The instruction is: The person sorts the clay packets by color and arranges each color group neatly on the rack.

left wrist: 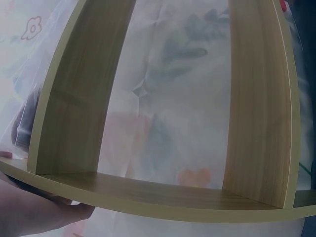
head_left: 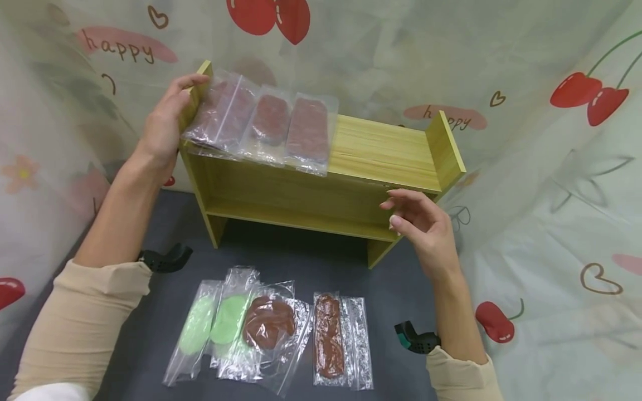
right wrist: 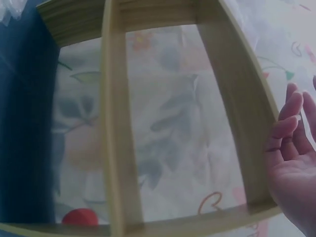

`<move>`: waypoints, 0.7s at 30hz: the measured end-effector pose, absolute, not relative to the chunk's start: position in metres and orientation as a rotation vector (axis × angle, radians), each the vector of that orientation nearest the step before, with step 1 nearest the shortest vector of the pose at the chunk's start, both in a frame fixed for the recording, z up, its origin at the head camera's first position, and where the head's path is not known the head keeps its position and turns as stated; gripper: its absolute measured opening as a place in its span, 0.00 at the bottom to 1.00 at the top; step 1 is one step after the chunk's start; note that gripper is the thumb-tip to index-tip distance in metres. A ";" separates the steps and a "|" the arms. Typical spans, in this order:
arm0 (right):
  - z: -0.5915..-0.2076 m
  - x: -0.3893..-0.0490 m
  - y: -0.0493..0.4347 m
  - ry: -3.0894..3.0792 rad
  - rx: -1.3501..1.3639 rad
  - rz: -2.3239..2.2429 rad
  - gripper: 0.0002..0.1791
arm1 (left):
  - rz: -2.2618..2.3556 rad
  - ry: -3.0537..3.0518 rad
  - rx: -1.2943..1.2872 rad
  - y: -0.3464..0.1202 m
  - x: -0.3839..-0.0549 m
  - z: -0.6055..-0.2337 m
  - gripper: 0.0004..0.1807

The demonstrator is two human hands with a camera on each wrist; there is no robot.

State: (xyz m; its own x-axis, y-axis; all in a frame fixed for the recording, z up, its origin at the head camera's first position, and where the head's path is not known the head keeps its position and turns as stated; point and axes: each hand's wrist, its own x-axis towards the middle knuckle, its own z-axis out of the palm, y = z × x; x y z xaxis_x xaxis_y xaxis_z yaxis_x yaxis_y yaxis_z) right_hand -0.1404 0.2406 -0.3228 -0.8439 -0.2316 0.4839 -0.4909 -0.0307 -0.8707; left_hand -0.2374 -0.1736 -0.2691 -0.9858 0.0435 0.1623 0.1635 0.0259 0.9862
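A small wooden shelf (head_left: 386,146) stands with its top board facing up and a raised side panel at each end. My left hand (head_left: 163,125) grips its left side panel, fingers over the upper edge; the left wrist view shows that hand (left wrist: 39,210) at the panel's outer face. Beside it on the top board lie zip bags with reddish-brown flat pieces: a left bag (head_left: 225,111), a middle bag (head_left: 271,120) and a right bag (head_left: 308,131). My right hand (head_left: 423,231), fingers loosely bent and holding nothing, hovers by the shelf's front right corner.
On the dark tabletop (head_left: 396,301) in front lie zip bags with green pieces (head_left: 228,320), a bag with a round brown piece (head_left: 268,323) and one with a long brown piece (head_left: 329,337). A printed curtain (head_left: 376,55) hangs close behind and at both sides.
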 end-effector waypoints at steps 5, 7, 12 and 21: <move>-0.337 -0.130 0.248 -2.054 0.763 1.952 0.20 | -2.210 -2.077 -0.251 -0.173 -0.238 -0.269 0.24; -0.343 -0.126 0.250 -2.065 0.749 1.944 0.20 | -2.245 -2.035 -0.261 -0.173 -0.238 -0.269 0.24; -0.360 -0.116 0.252 -2.104 0.701 1.956 0.20 | -2.206 -2.074 -0.248 -0.173 -0.239 -0.269 0.24; -0.402 -0.099 0.252 -2.210 0.595 2.037 0.21 | -2.120 -2.156 -0.229 -0.173 -0.239 -0.271 0.25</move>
